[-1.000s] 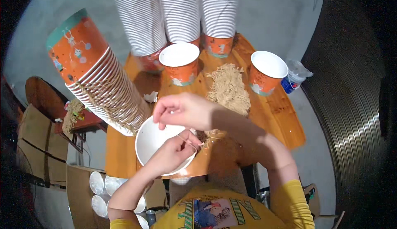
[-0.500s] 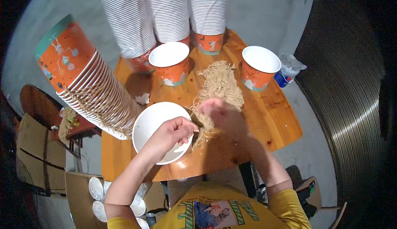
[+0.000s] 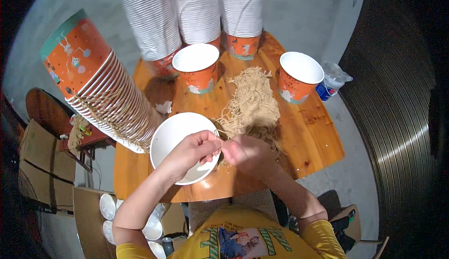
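My left hand [image 3: 194, 152] rests over the rim of an open paper bucket [image 3: 169, 135], white inside, which stands near the table's front edge. Its thumb and fingers pinch a thin tan cord [image 3: 217, 133] at the bucket's right side. My right hand [image 3: 248, 153] meets it there, its fingertips closed against the same cord and slightly blurred. Just beyond the right hand lies a heap of tan cords [image 3: 252, 95], partly hidden by it. A tall leaning stack of orange printed buckets [image 3: 112, 100], with tan cords draped along its rims, is left of my left hand.
Two single orange buckets stand farther back, one left-centre [image 3: 201, 77] and one right [image 3: 299, 79]. Behind them rise wrapped bucket stacks [image 3: 196, 11]. A blue-and-white pail [image 3: 329, 87] sits beyond the wooden table's [image 3: 313, 137] right edge. Below left is a cardboard box [image 3: 86, 221] holding white buckets.
My right hand has come down and toward me from the cord heap to meet my left fingertips. My left hand stays at the bucket rim. The whole view has shifted slightly.
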Motion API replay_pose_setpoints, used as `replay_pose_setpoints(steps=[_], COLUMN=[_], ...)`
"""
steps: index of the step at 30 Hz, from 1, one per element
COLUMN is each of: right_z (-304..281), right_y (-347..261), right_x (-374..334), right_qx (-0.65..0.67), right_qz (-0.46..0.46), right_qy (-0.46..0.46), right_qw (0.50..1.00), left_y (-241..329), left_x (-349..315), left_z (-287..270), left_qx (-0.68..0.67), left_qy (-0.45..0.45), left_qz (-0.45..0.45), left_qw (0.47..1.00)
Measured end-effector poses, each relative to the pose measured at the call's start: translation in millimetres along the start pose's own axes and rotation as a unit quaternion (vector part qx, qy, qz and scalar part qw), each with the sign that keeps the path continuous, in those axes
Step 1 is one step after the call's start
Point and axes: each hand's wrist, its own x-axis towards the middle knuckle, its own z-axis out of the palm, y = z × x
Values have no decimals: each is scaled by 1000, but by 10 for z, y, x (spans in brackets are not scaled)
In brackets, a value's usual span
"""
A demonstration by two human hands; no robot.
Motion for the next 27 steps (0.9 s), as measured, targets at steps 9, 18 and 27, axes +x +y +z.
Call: replay_pose_setpoints(steps=[9, 18, 27], right_z=[21, 42, 76], right_y=[-43, -396, -292], right_x=[93, 98, 37], right_qx=[306, 330, 183], right_qz=[229, 260, 119], right_qy=[20, 32, 37], right_qw=[924, 907, 975], left_y=[-80, -34, -22], left_x=[6, 7, -20], left_z=[-60, -135, -147], left_qx=[25, -208, -146], left_qy=[-30, -54, -28], left_qz=[46, -87, -66], left_qw=[998, 973, 987])
